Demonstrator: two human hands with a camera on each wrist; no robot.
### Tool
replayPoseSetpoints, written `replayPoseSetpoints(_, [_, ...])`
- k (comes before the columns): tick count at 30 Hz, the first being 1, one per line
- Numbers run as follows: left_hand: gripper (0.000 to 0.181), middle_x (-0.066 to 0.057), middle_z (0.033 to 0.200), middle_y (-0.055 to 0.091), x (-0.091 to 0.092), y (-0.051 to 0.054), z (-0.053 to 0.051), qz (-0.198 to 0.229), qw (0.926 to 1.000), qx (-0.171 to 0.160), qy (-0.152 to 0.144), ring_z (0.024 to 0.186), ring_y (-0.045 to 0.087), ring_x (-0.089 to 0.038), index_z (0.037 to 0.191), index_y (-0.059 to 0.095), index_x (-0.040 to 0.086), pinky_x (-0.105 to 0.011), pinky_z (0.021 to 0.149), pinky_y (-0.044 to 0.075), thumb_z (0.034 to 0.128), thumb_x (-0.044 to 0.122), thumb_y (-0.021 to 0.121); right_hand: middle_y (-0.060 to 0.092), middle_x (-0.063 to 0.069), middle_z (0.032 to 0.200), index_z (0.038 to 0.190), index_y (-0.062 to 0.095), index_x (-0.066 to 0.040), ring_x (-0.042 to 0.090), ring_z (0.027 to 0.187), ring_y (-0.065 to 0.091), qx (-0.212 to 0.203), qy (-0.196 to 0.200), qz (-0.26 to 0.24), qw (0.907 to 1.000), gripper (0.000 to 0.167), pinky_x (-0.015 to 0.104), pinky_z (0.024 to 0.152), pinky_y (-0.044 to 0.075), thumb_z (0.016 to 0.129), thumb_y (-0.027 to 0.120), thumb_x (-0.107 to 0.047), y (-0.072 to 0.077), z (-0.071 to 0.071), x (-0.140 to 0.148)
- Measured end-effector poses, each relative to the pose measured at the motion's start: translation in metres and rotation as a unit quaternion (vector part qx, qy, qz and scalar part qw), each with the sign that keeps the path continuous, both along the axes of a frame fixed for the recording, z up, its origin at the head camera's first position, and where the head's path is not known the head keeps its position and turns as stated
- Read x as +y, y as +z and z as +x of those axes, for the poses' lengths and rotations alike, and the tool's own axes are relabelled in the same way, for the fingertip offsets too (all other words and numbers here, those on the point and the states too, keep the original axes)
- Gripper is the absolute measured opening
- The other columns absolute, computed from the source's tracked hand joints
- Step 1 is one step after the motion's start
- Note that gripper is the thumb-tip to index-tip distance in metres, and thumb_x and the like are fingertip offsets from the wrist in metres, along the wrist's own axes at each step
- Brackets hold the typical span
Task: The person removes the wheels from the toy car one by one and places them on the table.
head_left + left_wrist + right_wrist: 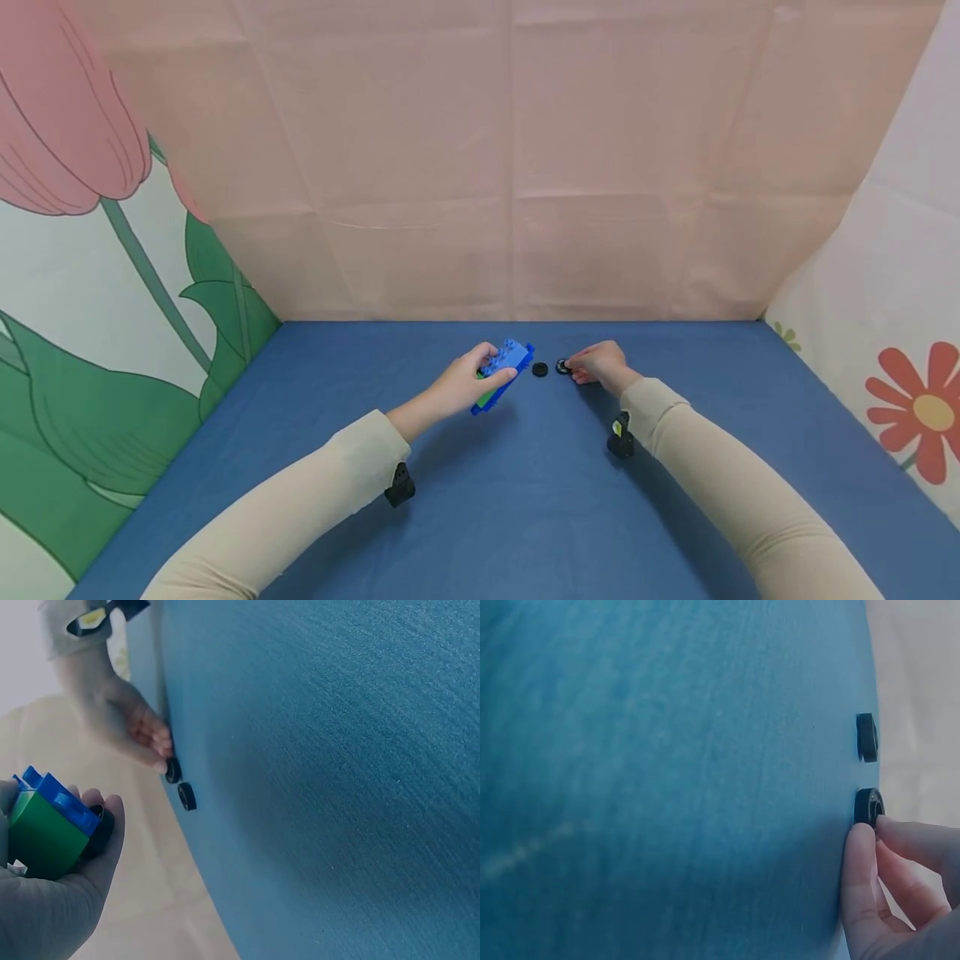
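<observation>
A: How does the right hand stand?

B: Thumb and forefinger pinch the nearer black toy wheel at its right side. Most of the wheel sticks out past the fingertips, toward the other hand. It's near the far edge of the tabletop, right of that edge's middle; whether it has left the surface, I can't tell.

A: Is that a good hold?

B: I'd say fair. A pinch across the rim, closer to the wheel's middle, would probably be steadier; a grip on one side may let it swivel. A level lift should avoid nudging the loose black wheel just beside it, to the left.

A: And the left hand?

B: It grips the blue-and-green toy-brick vehicle between thumb and fingers, tilted, above the tabletop, left of both those wheels. Another black wheel shows at the vehicle's side, against the fingers.

A: Any advice there?

B: Hold the body firmly but leave its wheel side uncovered; fingers there could get in the way.
</observation>
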State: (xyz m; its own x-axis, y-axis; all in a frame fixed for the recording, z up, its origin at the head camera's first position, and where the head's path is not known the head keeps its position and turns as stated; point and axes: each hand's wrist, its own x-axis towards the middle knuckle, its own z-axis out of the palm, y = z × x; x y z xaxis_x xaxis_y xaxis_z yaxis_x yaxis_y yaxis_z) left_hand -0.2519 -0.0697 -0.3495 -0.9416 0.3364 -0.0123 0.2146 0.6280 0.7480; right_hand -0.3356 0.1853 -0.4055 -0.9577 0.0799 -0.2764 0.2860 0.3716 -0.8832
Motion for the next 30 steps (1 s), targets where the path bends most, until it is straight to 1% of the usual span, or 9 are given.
replayPoseSetpoints(5, [0.056, -0.018, 0.137, 0.054, 0.001, 0.0, 0.0, 0.002, 1.0, -0.001, -0.005, 0.112, 0.059, -0.031, 0.136, 0.046, 0.012, -0.048, 0.087, 0.052, 0.095, 0.048, 0.057, 0.073, 0.017, 0.094, 0.108, 0.069, 0.006, 0.013, 0.063, 0.067, 0.003, 0.004, 0.019, 0.9998, 0.023, 0.029, 0.064, 0.057, 0.089, 0.069, -0.008, 0.002, 0.0, -0.003])
replayPoseSetpoints(9, [0.058, -0.018, 0.139, 0.053, 0.002, -0.001, -0.001, 0.003, 1.0, 0.0, -0.009, 0.116, 0.057, -0.032, 0.137, 0.045, 0.012, -0.049, 0.088, 0.052, 0.0944, 0.049, 0.057, 0.073, 0.017, 0.094, 0.109, 0.069, 0.006, 0.012, 0.063, 0.067, -0.001, 0.0, 0.016, 0.9999, 0.024, 0.029, 0.064, 0.057, 0.089, 0.068, -0.008, 0.001, -0.001, -0.004])
replayPoseSetpoints(11, [0.057, -0.017, 0.139, 0.053, 0.002, -0.002, -0.001, 0.005, 0.9999, 0.001, -0.01, 0.116, 0.057, -0.032, 0.136, 0.045, 0.012, -0.05, 0.089, 0.052, 0.0944, 0.049, 0.057, 0.072, 0.016, 0.091, 0.114, 0.065, 0.008, 0.012, 0.063, 0.067, -0.003, -0.006, 0.002, 1.0, 0.03, 0.029, 0.064, 0.057, 0.09, 0.068, -0.009, 0.001, -0.001, -0.003])
replayPoseSetpoints(16, [0.053, -0.016, 0.136, 0.055, 0.001, -0.005, -0.002, 0.016, 0.9998, 0.005, -0.009, 0.115, 0.058, -0.031, 0.133, 0.047, 0.014, -0.05, 0.089, 0.051, 0.0939, 0.048, 0.059, 0.066, 0.01, 0.082, 0.128, 0.051, 0.012, 0.012, 0.062, 0.065, 0.0, -0.019, -0.059, 0.9981, 0.043, 0.03, 0.066, 0.058, 0.093, 0.063, -0.009, 0.003, 0.005, 0.002])
replayPoseSetpoints(21, [0.047, -0.012, 0.127, 0.061, 0.0, -0.008, -0.004, 0.036, 0.9987, 0.031, 0.016, 0.107, 0.06, -0.028, 0.124, 0.055, 0.017, -0.046, 0.086, 0.053, 0.089, 0.046, 0.067, 0.064, 0.007, 0.079, 0.126, 0.055, 0.011, 0.012, 0.062, 0.064, -0.009, -0.021, -0.103, 0.9944, 0.037, 0.031, 0.071, 0.058, 0.096, 0.056, -0.01, 0.011, 0.013, 0.003])
replayPoseSetpoints(23, [0.046, -0.01, 0.121, 0.063, 0.0, -0.007, -0.005, 0.04, 0.9981, 0.038, 0.027, 0.1, 0.06, -0.025, 0.121, 0.059, 0.019, -0.041, 0.081, 0.054, 0.0865, 0.046, 0.07, 0.065, 0.006, 0.078, 0.126, 0.055, 0.012, 0.011, 0.063, 0.065, -0.015, -0.011, -0.111, 0.9936, 0.037, 0.032, 0.075, 0.058, 0.096, 0.055, -0.011, 0.016, 0.015, 0.002])
replayPoseSetpoints(26, [0.045, -0.008, 0.115, 0.063, 0.0, -0.004, -0.006, 0.042, 0.9978, 0.036, 0.036, 0.092, 0.059, -0.023, 0.119, 0.062, 0.02, -0.034, 0.073, 0.053, 0.0835, 0.045, 0.074, 0.065, 0.006, 0.079, 0.13, 0.051, 0.011, 0.011, 0.064, 0.065, -0.023, 0.011, -0.117, 0.9928, 0.04, 0.034, 0.081, 0.057, 0.098, 0.051, -0.012, 0.025, 0.017, 0.001])
replayPoseSetpoints(28, [0.045, -0.008, 0.113, 0.062, 0.0, -0.002, -0.006, 0.045, 0.9977, 0.031, 0.039, 0.089, 0.058, -0.022, 0.118, 0.063, 0.02, -0.032, 0.069, 0.052, 0.0823, 0.045, 0.075, 0.067, 0.009, 0.084, 0.134, 0.049, 0.01, 0.011, 0.065, 0.067, -0.027, 0.03, -0.118, 0.9922, 0.041, 0.037, 0.087, 0.055, 0.101, 0.048, -0.014, 0.031, 0.02, 0.001])
replayPoseSetpoints(30, [0.044, -0.008, 0.113, 0.061, 0.001, 0.0, -0.006, 0.045, 0.9979, 0.029, 0.038, 0.088, 0.057, -0.023, 0.117, 0.064, 0.02, -0.031, 0.068, 0.051, 0.0815, 0.043, 0.076, 0.069, 0.014, 0.093, 0.136, 0.047, 0.008, 0.012, 0.068, 0.068, -0.029, 0.046, -0.116, 0.9917, 0.042, 0.041, 0.094, 0.052, 0.102, 0.046, -0.017, 0.037, 0.023, -0.001])
